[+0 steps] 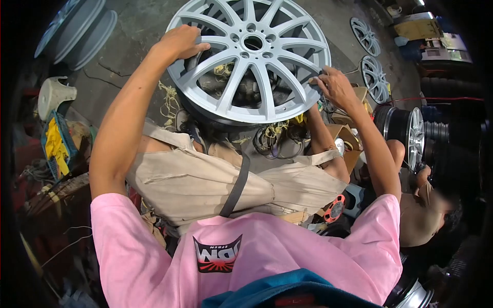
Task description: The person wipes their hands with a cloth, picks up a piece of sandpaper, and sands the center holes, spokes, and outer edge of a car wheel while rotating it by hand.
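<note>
A large pale grey multi-spoke wheel rim (261,87) lies face up in front of my knees, with a dark round support partly showing beneath it. My left hand (182,42) is at the rim's left edge, its thumb over the outer lip and its other fingers largely hidden behind the edge. On the right edge, my right hand (333,86) holds the lip, fingers bent with the tips on the metal. Between the spokes, dark parts and yellowish strings show below the rim.
Grey rims (84,38) stand at the upper left, near a white stool (55,96) and a blue basket (60,146) with yellow cloth. More rims (375,77) lie at the upper right. A co-worker (421,215) crouches at the right beside a shiny wheel (416,138).
</note>
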Available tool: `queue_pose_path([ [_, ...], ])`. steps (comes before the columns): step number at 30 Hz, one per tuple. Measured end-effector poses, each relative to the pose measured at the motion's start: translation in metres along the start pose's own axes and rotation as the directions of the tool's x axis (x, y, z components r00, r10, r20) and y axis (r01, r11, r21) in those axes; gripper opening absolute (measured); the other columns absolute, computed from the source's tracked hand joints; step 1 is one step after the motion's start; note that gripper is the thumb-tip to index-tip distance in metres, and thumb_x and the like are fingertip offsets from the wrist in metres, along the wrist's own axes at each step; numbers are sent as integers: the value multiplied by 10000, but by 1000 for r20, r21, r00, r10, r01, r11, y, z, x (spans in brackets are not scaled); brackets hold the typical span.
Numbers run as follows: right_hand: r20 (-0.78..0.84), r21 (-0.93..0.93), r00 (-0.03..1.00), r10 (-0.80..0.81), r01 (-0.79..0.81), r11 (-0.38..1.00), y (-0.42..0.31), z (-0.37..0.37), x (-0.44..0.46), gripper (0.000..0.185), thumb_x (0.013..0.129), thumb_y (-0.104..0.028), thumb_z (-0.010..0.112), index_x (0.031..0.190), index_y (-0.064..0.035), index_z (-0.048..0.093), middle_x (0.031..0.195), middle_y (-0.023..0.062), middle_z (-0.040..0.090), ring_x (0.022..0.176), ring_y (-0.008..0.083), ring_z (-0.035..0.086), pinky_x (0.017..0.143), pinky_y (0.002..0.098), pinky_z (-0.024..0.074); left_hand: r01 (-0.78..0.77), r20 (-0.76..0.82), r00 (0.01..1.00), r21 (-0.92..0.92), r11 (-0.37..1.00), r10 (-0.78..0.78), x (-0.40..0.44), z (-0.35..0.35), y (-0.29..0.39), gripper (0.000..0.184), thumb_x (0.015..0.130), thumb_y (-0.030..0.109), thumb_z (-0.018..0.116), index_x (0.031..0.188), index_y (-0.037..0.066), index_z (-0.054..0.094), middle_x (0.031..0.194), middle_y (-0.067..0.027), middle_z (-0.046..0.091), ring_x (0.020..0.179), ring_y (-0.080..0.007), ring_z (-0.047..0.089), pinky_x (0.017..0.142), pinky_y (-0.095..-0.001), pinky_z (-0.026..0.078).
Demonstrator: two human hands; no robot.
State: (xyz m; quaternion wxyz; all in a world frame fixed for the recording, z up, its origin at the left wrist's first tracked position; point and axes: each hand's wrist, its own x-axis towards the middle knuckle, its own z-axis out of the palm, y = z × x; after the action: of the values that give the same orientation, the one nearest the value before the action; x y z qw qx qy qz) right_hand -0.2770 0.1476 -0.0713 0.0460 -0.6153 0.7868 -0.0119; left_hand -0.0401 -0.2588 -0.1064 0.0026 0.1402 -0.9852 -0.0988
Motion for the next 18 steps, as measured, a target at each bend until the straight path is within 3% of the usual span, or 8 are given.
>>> queue_pose_path([
  [2,-46,-3,997,-55,55,998,2,17,-8,316,1044,-251,535,1025,-12,741,886,187,567,892,358,618,775,448,487,4,-3,1000,30,1000,-4,-1,-4,4,549,939,515,689,1030,-23,745,988,-228,753,957,-399,729,863,-507,574],
  [5,271,441,952,142,-254,861,-21,-12,-15,375,1042,-285,542,1139,30,721,997,245,692,903,349,664,831,381,506,56,122,991,60,997,-63,0,-20,20,521,944,484,690,1031,-27,736,1004,-223,752,960,-398,730,859,-494,581],
  [8,321,496,900,296,-426,757,0,-50,-22,374,1041,-293,547,1148,13,734,972,224,686,830,301,655,793,368,499,-89,-21,996,2,996,89,-13,-28,42,499,933,442,706,1096,-30,716,998,-250,733,986,-428,700,915,-492,548],
  [9,129,471,961,244,-276,838,6,-50,-25,360,1041,-299,566,1139,-1,743,901,184,653,797,317,660,775,391,509,-133,18,991,-54,990,134,-16,-34,55,481,934,428,704,1096,-24,719,983,-247,730,960,-425,700,899,-485,549],
  [10,135,467,960,245,-280,839,10,-44,-28,360,1041,-299,566,1139,-1,743,901,184,653,797,317,660,775,391,509,-162,51,985,-90,983,167,-24,-37,70,469,934,428,704,1068,-21,726,973,-248,727,947,-420,699,888,-484,547],
  [12,-102,63,978,184,-178,982,4,-37,-30,345,1031,-305,595,1129,-8,741,860,152,622,782,342,661,766,437,516,-203,198,952,-166,965,235,-42,-45,111,452,933,436,704,963,-13,743,944,-243,725,898,-406,699,854,-494,543],
  [16,-129,-184,972,-195,170,968,-13,-1,-10,226,1017,-216,623,1113,-54,747,1011,142,598,963,326,621,835,433,482,-361,311,832,-327,873,460,-87,-34,164,474,935,427,707,889,-45,722,902,-225,718,859,-426,705,792,-491,572],
  [18,-31,-290,988,-149,133,948,-11,10,-11,244,1020,-258,612,1089,-68,749,1078,133,591,1002,300,603,851,419,468,-376,342,807,-331,865,482,-104,-18,176,444,918,393,738,915,-50,706,914,-216,712,868,-417,710,788,-485,573],
])
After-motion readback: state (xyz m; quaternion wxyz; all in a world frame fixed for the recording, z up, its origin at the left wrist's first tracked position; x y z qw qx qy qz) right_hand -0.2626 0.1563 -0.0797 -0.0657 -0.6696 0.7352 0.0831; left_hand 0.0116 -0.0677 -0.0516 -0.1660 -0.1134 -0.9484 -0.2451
